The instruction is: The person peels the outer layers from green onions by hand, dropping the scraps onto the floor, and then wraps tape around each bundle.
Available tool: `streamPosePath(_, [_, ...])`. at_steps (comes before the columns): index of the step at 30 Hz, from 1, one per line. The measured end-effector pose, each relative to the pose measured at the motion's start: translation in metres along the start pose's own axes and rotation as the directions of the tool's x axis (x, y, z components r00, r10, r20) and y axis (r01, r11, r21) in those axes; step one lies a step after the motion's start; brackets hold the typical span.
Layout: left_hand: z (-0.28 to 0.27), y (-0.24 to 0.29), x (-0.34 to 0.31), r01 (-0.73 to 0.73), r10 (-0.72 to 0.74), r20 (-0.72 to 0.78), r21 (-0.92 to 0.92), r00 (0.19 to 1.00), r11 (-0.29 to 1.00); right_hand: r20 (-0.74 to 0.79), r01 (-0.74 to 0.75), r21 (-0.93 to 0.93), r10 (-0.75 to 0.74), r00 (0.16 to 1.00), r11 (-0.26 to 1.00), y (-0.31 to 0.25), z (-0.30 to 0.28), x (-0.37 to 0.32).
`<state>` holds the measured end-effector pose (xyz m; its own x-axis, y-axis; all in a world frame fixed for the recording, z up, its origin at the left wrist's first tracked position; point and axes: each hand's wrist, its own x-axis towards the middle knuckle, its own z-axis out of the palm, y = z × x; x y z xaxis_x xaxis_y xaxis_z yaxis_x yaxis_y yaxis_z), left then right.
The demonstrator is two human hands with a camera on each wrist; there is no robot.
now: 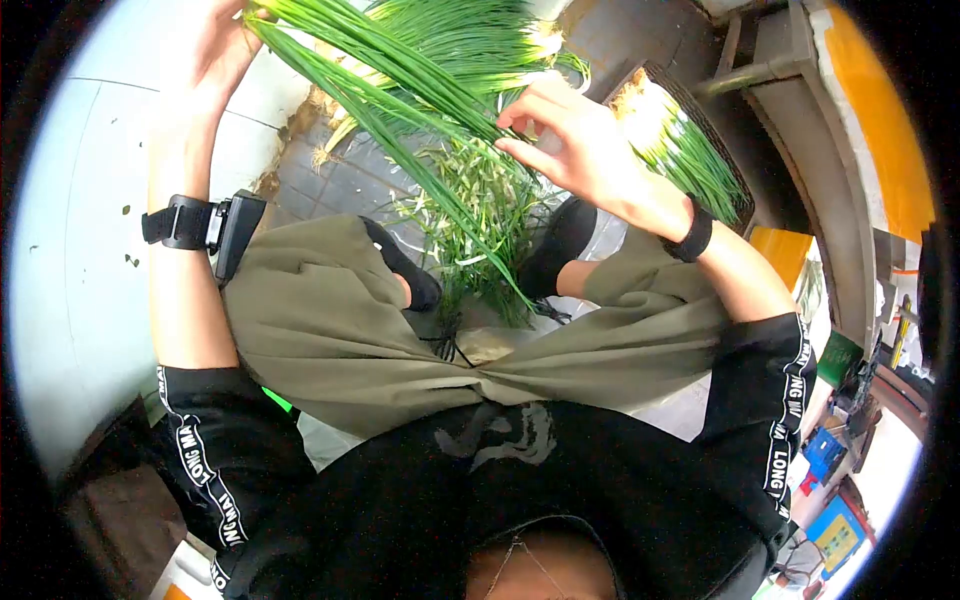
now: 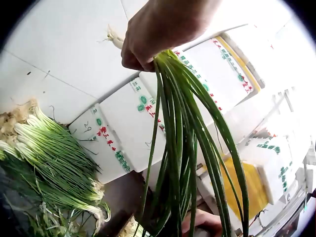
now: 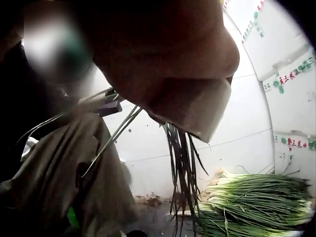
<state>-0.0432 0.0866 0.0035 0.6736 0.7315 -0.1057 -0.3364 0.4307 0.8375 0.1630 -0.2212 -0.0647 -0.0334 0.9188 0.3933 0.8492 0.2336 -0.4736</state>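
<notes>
In the head view my left hand (image 1: 222,50) grips a bunch of green onions (image 1: 350,50) near its pale root end, at the top left. In the left wrist view, the fingers of my left hand (image 2: 158,34) curl round the stalks, white roots poke out behind and the leaves (image 2: 177,123) hang down. My right hand (image 1: 580,150) is at the leaf tips, its thumb and forefinger bent and apart. The right wrist view has my right hand (image 3: 182,84) dark and close, with leaf tips (image 3: 182,168) hanging below; whether it touches them is unclear.
Green onions (image 1: 450,45) lie piled on the floor beyond loose trimmed leaves (image 1: 480,200) between the feet. A dark basket (image 1: 725,150) of more onions (image 1: 670,140) stands to the right. White printed boxes (image 2: 123,123) line the wall side.
</notes>
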Motion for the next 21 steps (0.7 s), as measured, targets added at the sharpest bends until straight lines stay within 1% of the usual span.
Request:
streamPosePath(2, [0.003, 0.001, 0.0, 0.01, -0.01, 0.002, -0.002, 1.0, 1.0, -0.019, -0.005, 0.008, 0.005, 1.0, 1.0, -0.001, 0.003, 0.001])
streamPosePath(6, [0.01, 0.001, -0.002, 0.013, -0.013, -0.014, 0.003, 1.0, 1.0, -0.023, -0.008, -0.052, 0.007, 1.0, 0.999, -0.002, 0.006, 0.002])
streamPosePath(8, [0.023, 0.0, -0.009, 0.013, -0.013, -0.09, -0.002, 0.996, 1.0, -0.029, -0.003, -0.075, 0.0, 1.0, 0.997, -0.002, 0.007, 0.003])
streamPosePath(10, [0.022, -0.001, -0.007, 0.011, -0.01, -0.082, 0.013, 0.997, 1.0, -0.008, 0.049, -0.111, -0.05, 0.999, 0.993, -0.004, 0.007, 0.007])
streamPosePath(13, [0.016, 0.0, -0.005, 0.018, -0.017, -0.052, 0.021, 0.999, 1.0, -0.008, 0.069, -0.141, -0.07, 0.997, 0.988, -0.008, 0.006, 0.008])
streamPosePath(14, [0.014, 0.0, -0.003, 0.032, -0.032, -0.03, 0.015, 0.999, 0.999, -0.009, 0.069, -0.14, -0.071, 0.997, 0.988, -0.007, 0.007, 0.008])
streamPosePath(16, [0.014, 0.0, -0.002, 0.022, -0.02, -0.041, 0.035, 0.999, 0.999, -0.012, 0.004, -0.108, -0.006, 1.0, 0.994, -0.003, 0.009, 0.006])
streamPosePath(21, [0.018, -0.002, -0.008, -0.008, 0.012, -0.072, 0.053, 0.997, 0.999, -0.013, -0.032, -0.042, 0.031, 0.999, 0.999, 0.0, 0.011, 0.005])
